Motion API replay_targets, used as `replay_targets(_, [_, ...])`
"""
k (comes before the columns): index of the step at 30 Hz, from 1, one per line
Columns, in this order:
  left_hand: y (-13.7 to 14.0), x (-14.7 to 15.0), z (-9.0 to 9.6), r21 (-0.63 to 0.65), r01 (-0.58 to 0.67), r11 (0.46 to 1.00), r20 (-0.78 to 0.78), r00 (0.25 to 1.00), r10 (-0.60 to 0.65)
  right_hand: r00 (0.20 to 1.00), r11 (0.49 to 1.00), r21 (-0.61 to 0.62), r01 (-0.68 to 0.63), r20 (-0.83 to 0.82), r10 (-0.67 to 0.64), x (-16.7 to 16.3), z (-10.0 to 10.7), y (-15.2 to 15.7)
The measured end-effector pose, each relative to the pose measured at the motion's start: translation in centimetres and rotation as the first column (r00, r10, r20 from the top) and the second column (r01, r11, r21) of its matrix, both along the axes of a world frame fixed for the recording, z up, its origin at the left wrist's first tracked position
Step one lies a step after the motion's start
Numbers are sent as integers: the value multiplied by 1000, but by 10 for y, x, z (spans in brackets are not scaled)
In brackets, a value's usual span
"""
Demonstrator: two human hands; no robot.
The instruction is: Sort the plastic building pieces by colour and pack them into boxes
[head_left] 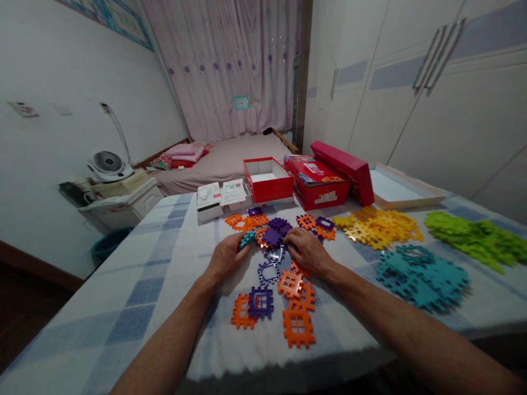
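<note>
My left hand is closed around teal interlocking plastic tiles, left of a mixed heap. My right hand reaches in from the other side, its fingers bent onto the edge of the purple interlocking tiles; the fingertips are partly hidden. Between the hands an orange tile shows under the purple ones. Nearer to me lie a purple frame tile, an orange window tile, and a purple window tile overlapping another orange one.
Yellow, green and teal tile piles lie to the right. Behind the heap stand a white box, an open red box, a lidded red box and a shallow tray. A checked cloth covers the table.
</note>
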State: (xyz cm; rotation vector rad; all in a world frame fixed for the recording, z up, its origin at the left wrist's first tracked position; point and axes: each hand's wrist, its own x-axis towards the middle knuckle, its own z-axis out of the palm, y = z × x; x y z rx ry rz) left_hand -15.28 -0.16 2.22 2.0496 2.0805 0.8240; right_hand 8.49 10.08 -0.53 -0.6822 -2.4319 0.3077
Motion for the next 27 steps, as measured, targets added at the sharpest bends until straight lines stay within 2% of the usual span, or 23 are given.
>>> replay_targets(2, [1, -1, -1, 19, 15, 1000, 85, 996, -17, 1000, 1000, -5, 10, -2, -10, 0, 1, -1])
replay_targets(7, [3, -3, -4, 71, -74, 995, 254, 966, 54, 996, 999, -11, 44, -71, -45, -2, 6, -8])
replay_targets(11, [5, -1, -5, 94, -94, 991, 312, 948, 60, 1000, 1000, 1, 24, 19, -24, -6, 8, -16])
replay_targets(15, [2, 4, -6, 37, 22, 999, 232, 972, -30, 994, 1000, -9, -30, 103, 31, -8, 10, -18])
replay_targets(22, [-3, 7, 1, -35, 224, 974, 17, 975, -223, 998, 998, -20, -66, -7, 66, -6, 16, -18])
replay_targets(25, [-3, 7, 1, -60, 238, 969, -54, 969, -241, 997, 999, -23, -47, -57, 46, -7, 16, -20])
replay_targets(27, [-4, 10, 1, -65, 211, 975, -83, 973, -216, 999, 999, -31, -31, -33, 30, -8, 14, -21])
